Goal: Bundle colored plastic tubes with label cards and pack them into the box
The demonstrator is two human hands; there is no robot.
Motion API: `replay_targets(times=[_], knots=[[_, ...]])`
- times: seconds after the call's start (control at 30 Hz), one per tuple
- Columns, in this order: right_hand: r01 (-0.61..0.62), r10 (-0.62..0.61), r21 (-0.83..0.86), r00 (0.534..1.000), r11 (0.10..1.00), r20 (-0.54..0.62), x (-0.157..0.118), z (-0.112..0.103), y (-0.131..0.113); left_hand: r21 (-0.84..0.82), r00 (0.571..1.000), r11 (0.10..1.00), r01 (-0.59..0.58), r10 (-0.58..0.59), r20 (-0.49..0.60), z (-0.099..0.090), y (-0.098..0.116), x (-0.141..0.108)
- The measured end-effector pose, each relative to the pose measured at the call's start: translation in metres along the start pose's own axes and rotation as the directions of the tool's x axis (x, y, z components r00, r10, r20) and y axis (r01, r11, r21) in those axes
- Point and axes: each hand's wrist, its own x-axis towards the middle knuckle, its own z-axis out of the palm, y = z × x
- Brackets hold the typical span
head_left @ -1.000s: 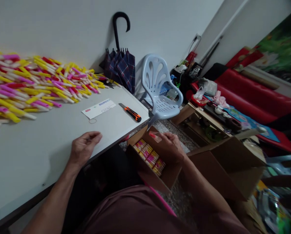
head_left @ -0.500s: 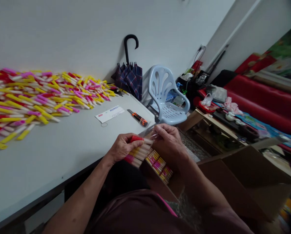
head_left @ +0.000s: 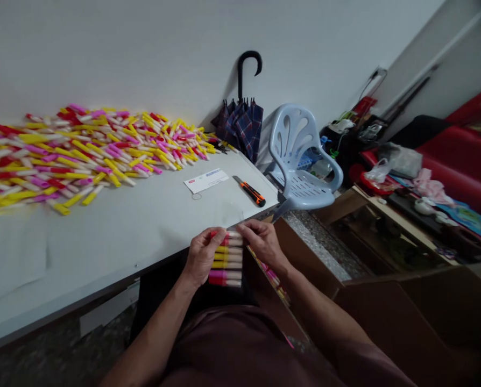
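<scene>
From my end of the feed I have both bare hands together just off the near edge of the white table point(head_left: 151, 231). The left hand point(head_left: 200, 257) is closed on a flat row of two-tone plastic sticks point(head_left: 227, 264), thumb on top near the upper end; the row shows red at the top, yellow through the middle and pink and red at the bottom, with the pale ends pointing toward the right hand point(head_left: 262, 242). That one has its thumb and fingertips drawn together at the upper corner of the row, where I make out a bit of clear film; how firmly it pinches, I can't tell.

Below the right forearm I see an open cardboard box point(head_left: 301, 252) with more coloured sticks inside, partly hidden. A big loose pile of sticks point(head_left: 103, 148) spreads along the table by the wall. Nearer me lie a printed white slip point(head_left: 206, 181), a thin loop point(head_left: 196, 196) just beside it, and an orange-and-black utility knife point(head_left: 250, 191). A plaid umbrella point(head_left: 244, 129) leans against the wall, beside a pale blue plastic chair point(head_left: 309, 188).
</scene>
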Motion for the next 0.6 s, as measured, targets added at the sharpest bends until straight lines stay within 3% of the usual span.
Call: replay_targets(times=[0.07,0.1,0.2,0.27,0.47,0.6], knots=[[0.036,-0.037,-0.035,0.999,0.999,-0.018,-0.005,0.006,0.003,-0.044,0.999,0.999,0.002,-0.003,-0.035,-0.003,-0.005,-0.005],[0.0,0.0,0.006,1.0,1.0,0.021,-0.007,0.008,0.005,-0.063,0.999,0.998,0.001,-0.004,-0.052,-0.005,-0.007,-0.007],[-0.236,0.186,0.178,0.948,0.955,0.259,-0.008,0.01,0.012,-0.123,0.995,0.992,0.026,-0.038,-0.094,-0.011,-0.012,-0.012],[-0.322,0.237,0.196,0.901,0.926,0.364,-0.007,0.009,0.017,-0.161,0.989,0.985,0.063,-0.083,-0.122,-0.014,-0.014,-0.014],[-0.366,0.3,0.182,0.902,0.913,0.311,-0.009,0.014,0.032,-0.212,0.972,0.958,0.192,-0.215,-0.092,-0.022,-0.021,-0.022],[-0.451,0.356,0.234,0.864,0.861,0.356,-0.02,0.019,0.035,-0.246,0.965,0.958,0.149,-0.195,-0.177,-0.021,-0.025,-0.024]])
